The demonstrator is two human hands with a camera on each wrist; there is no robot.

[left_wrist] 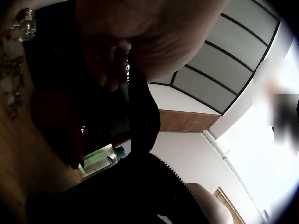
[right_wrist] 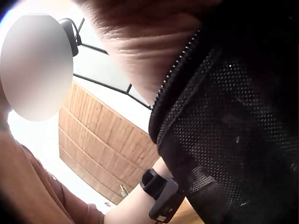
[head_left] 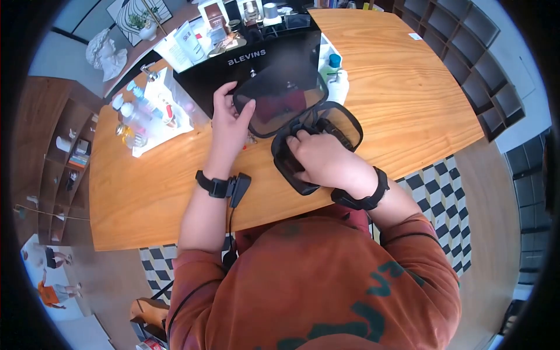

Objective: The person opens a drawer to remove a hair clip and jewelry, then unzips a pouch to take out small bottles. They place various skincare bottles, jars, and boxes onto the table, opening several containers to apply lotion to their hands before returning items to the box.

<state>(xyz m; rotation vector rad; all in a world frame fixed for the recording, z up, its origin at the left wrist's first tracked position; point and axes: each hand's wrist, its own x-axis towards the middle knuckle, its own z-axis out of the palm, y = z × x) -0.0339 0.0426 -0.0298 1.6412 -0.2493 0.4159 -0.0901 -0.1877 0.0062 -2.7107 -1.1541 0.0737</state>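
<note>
A black mesh zip pouch lies unzipped near the table's front edge, its see-through lid raised toward the back. My left hand holds the lid by its left edge, the thumb on the near side and the fingers behind. In the left wrist view those curled fingers show at the lid's dark edge. My right hand reaches down into the pouch beside a dark item. Its fingertips are mostly hidden inside, and I cannot tell whether they grip anything. The toothed zip edge runs along my right palm.
Behind the lid stands a black BLEVINS case topped with cosmetics. To its left, a white tray carries several pump bottles. A green-capped bottle stands behind the pouch at the right. The wooden table stretches away to the right.
</note>
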